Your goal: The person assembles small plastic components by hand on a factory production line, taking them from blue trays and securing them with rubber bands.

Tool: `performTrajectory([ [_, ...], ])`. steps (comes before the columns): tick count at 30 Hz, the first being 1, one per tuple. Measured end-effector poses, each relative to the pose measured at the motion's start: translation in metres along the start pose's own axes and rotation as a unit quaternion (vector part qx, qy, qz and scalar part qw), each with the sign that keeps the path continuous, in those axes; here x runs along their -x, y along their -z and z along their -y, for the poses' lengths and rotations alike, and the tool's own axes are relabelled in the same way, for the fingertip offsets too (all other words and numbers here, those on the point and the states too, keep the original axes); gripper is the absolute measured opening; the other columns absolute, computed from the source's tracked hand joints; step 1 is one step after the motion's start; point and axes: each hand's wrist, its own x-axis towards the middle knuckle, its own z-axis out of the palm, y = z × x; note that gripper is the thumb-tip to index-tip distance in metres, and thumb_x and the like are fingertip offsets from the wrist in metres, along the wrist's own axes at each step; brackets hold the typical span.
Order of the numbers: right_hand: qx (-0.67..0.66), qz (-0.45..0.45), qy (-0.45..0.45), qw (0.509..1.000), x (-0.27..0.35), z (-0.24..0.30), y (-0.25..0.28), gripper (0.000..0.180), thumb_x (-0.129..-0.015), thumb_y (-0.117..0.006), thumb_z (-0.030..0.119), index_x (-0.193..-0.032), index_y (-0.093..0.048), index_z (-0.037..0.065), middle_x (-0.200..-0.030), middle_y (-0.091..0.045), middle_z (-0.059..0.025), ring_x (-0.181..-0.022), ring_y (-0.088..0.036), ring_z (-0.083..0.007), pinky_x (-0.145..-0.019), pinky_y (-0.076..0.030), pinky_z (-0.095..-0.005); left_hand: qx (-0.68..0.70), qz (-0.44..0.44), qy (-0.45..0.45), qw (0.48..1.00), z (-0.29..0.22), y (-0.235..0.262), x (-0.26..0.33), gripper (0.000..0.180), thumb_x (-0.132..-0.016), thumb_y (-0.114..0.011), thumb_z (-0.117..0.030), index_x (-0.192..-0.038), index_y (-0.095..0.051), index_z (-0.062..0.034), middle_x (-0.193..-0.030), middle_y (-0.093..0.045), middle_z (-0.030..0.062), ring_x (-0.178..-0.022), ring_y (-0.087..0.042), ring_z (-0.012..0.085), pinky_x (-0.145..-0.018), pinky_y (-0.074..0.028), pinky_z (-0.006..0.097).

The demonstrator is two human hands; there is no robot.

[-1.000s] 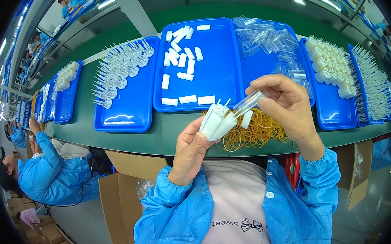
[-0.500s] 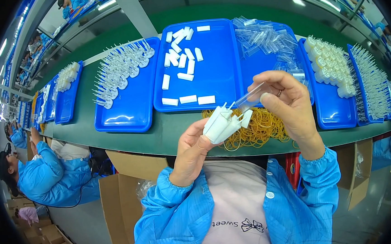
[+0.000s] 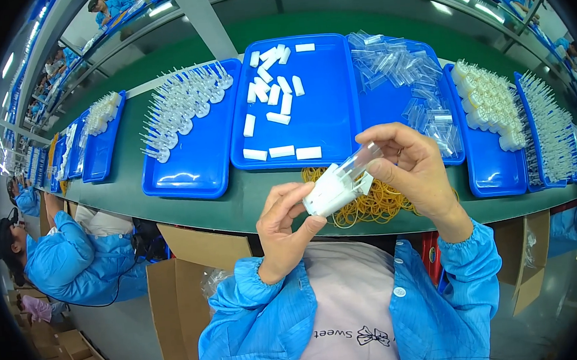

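My left hand (image 3: 286,221) grips a white plastic part (image 3: 330,192) between thumb and fingers, in front of my chest. Its far end has thin prongs and a small flap. My right hand (image 3: 409,170) pinches a clear plastic sleeve (image 3: 361,162) at its upper right end. The sleeve's lower end lies over the prongged end of the white part; how deep it sits on it I cannot tell. Just beyond both hands a heap of yellow rubber bands (image 3: 380,204) lies on the green table (image 3: 257,205).
A blue tray (image 3: 324,117) holds scattered white blocks. Right of it, another holds clear sleeves (image 3: 397,65). Farther right are bundled white parts (image 3: 487,102) and pronged pieces (image 3: 545,122); at left, a tray of pronged pieces (image 3: 186,107). Cardboard boxes (image 3: 177,308) stand below; a co-worker (image 3: 73,255) sits left.
The clear sleeve has come down and left onto the pronged end of the white part. My right hand moved left with it, and the left hand's fingers loosened and shifted slightly.
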Motion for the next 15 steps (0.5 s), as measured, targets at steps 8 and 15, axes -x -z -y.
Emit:
performTrajectory([
  [8, -0.043, 0.01, -0.021, 0.999, 0.004, 0.004, -0.002, 0.028, -0.085, -0.066, 0.004, -0.112, -0.059, 0.0, -0.102, -0.064, -0.009, -0.096, -0.062, -0.0146, -0.083, -0.051, -0.0287, -0.07, 0.008, -0.024, 0.997, -0.008, 0.002, -0.002, 0.043, -0.076, -0.075, -0.002, -0.116, -0.061, 0.0004, -0.114, -0.051, 0.0127, -0.102, -0.057, 0.02, -0.086, -0.052, 0.03],
  [15, 0.017, -0.012, 0.028, 0.999, 0.014, 0.007, -0.008, 0.03, -0.082, -0.069, 0.004, -0.11, -0.06, 0.0, -0.101, -0.067, -0.0109, -0.097, -0.064, -0.018, -0.085, -0.051, -0.0301, -0.144, -0.004, -0.054, 0.988, -0.017, 0.001, -0.006, 0.042, -0.068, -0.076, -0.005, -0.109, -0.067, -0.0027, -0.103, -0.058, 0.0123, -0.092, -0.057, 0.0209, -0.078, -0.049, 0.031],
])
